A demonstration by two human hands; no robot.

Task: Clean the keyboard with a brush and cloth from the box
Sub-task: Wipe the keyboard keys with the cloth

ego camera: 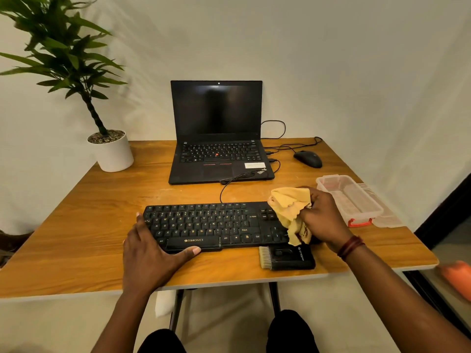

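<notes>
A black keyboard (204,225) lies near the front edge of the wooden table (89,245). My left hand (150,256) holds its left end, fingers along the left edge and thumb against the front edge. My right hand (321,217) grips a bunched yellow cloth (290,207) over the keyboard's right end, hiding the number pad. A black brush (288,257) with pale bristles lies on the table just in front of the keyboard's right end. The clear plastic box (349,197) with a red latch stands open to the right.
An open black laptop (219,149) sits behind the keyboard, cables trailing to a black mouse (308,158) at the back right. A potted plant in a white pot (112,154) stands at the back left. The box's lid (387,215) lies beside the box.
</notes>
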